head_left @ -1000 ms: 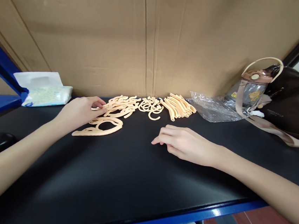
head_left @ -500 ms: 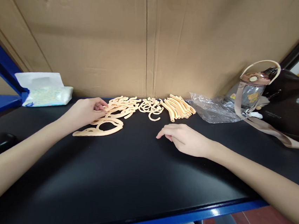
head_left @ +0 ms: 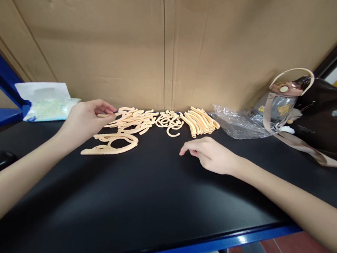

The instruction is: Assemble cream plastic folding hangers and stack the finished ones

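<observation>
Left hand (head_left: 90, 119) pinches; right hand (head_left: 210, 155) hovers, fingers curled.

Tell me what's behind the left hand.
Behind the left hand are the cardboard and the soft pack, its right end partly covered. A pale piece shows between the fingers; whatever lies directly beneath the palm is hidden.

Head-worn view, facing forward, angled down.

I'd call this a workstation: a black tabletop (head_left: 149, 204) with blue metal framing (head_left: 4, 79), backed by cardboard (head_left: 105, 45).
</observation>
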